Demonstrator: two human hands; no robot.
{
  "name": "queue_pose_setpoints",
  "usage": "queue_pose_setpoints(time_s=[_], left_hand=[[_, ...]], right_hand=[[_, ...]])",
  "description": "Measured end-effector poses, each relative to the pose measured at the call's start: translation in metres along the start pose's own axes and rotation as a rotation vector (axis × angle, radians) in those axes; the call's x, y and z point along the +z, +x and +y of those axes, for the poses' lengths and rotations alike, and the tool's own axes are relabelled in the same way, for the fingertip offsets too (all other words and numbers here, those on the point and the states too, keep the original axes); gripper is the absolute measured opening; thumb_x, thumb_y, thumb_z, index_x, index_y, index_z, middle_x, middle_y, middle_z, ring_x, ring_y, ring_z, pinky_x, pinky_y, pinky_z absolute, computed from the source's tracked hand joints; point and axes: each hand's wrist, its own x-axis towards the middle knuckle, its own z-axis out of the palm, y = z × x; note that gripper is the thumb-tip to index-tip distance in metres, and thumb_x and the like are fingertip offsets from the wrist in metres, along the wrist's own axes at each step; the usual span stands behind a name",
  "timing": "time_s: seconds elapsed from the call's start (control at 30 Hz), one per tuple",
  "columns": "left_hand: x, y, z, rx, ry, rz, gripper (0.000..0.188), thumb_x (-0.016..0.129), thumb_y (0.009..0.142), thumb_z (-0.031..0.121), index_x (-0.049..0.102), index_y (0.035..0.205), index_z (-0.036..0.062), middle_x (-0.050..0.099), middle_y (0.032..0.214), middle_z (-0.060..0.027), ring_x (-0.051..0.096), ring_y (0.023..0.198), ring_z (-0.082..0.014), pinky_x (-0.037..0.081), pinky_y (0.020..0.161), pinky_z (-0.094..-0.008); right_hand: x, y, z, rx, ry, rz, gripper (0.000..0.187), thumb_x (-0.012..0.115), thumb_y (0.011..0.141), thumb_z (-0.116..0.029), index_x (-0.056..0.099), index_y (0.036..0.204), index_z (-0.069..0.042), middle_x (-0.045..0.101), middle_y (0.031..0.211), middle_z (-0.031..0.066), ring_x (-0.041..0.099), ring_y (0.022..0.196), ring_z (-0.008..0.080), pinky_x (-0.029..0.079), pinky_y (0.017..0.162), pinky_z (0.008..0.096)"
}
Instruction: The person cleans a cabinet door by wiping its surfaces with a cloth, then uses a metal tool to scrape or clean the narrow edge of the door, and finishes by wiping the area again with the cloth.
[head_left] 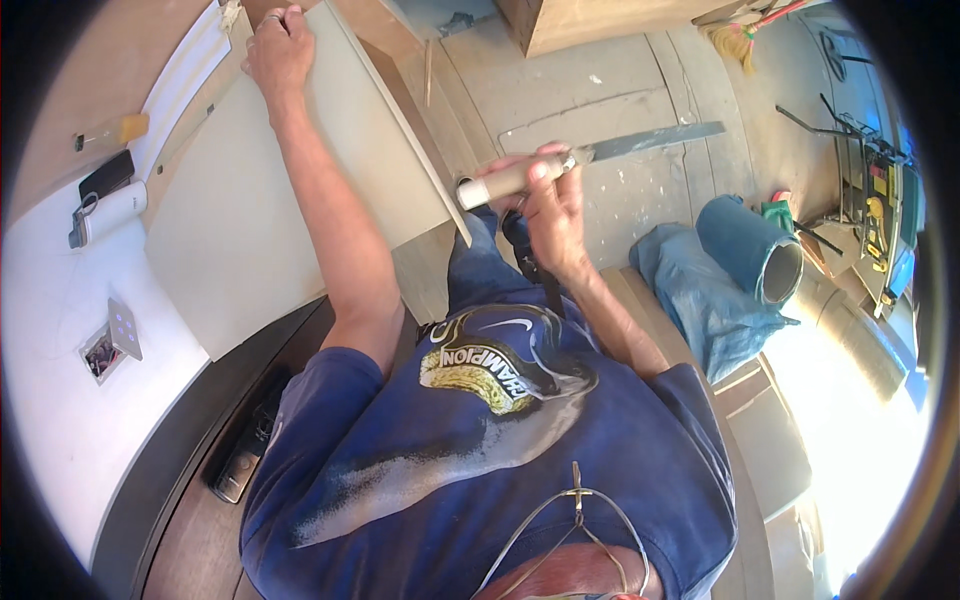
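A large pale flat panel (270,220) lies tilted to my left, its long edge toward my middle. My left hand (280,52) is at the panel's far end, fingers curled closed around its edge; the fingertips are partly hidden. In front of my body, just beyond the panel's near corner, my right hand (553,205) is wrapped round a file (655,140). The file has a beige handle with a white end and a long flat grey blade that points right. Its blade is held in the air above the floor, apart from the panel.
On the left are a white bottle (115,215), a dark phone-like thing (106,175) and an opened wall socket (110,345). A remote-like black device (240,470) lies near my left side. Right stand a blue cylinder (745,250) on blue cloth, a tool rack (875,200) and a broom (740,45).
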Motion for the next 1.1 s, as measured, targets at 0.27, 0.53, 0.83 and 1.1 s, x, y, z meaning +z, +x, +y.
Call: queue_pose_setpoints(time_s=[0.27, 0.53, 0.83, 1.1], left_hand=[[-0.002, -0.01, 0.014, 0.121, -0.05, 0.105, 0.034, 0.047, 0.102, 0.031, 0.059, 0.096, -0.0003, 0.065, 0.096, -0.0234, 0.062, 0.097, -0.041, 0.045, 0.088, -0.0524], [-0.001, -0.003, 0.014, 0.115, -0.033, 0.073, 0.035, 0.048, 0.101, 0.035, 0.065, 0.102, 0.0044, 0.07, 0.097, -0.0194, 0.065, 0.098, -0.0404, 0.045, 0.09, -0.0524], [-0.017, -0.013, 0.029, -0.007, -0.085, -0.029, 0.035, 0.05, 0.1, 0.036, 0.071, 0.104, 0.0091, 0.073, 0.097, -0.0102, 0.061, 0.107, -0.0326, 0.037, 0.101, -0.0514], [-0.015, -0.013, 0.028, 0.018, -0.048, -0.009, 0.036, 0.05, 0.1, 0.036, 0.07, 0.104, 0.0079, 0.072, 0.096, -0.01, 0.061, 0.105, -0.0342, 0.037, 0.1, -0.0528]], right_hand=[[0.003, -0.002, 0.014, 0.025, 0.061, -0.031, 0.035, 0.053, 0.106, -0.035, 0.031, 0.126, -0.017, 0.064, 0.118, 0.0196, 0.068, 0.107, 0.0326, 0.06, 0.083, 0.0424], [0.009, 0.002, 0.015, 0.067, 0.051, -0.008, 0.033, 0.052, 0.107, -0.034, 0.031, 0.125, -0.016, 0.065, 0.114, 0.0186, 0.068, 0.108, 0.0331, 0.059, 0.084, 0.0432], [0.016, 0.033, 0.018, 0.023, 0.014, -0.002, 0.033, 0.053, 0.106, -0.035, 0.033, 0.121, -0.014, 0.065, 0.115, 0.0172, 0.068, 0.106, 0.0307, 0.058, 0.083, 0.0416], [0.038, 0.06, 0.012, 0.012, 0.037, -0.043, 0.036, 0.055, 0.105, -0.034, 0.031, 0.123, -0.014, 0.066, 0.116, 0.0186, 0.068, 0.108, 0.0328, 0.058, 0.085, 0.0456]])
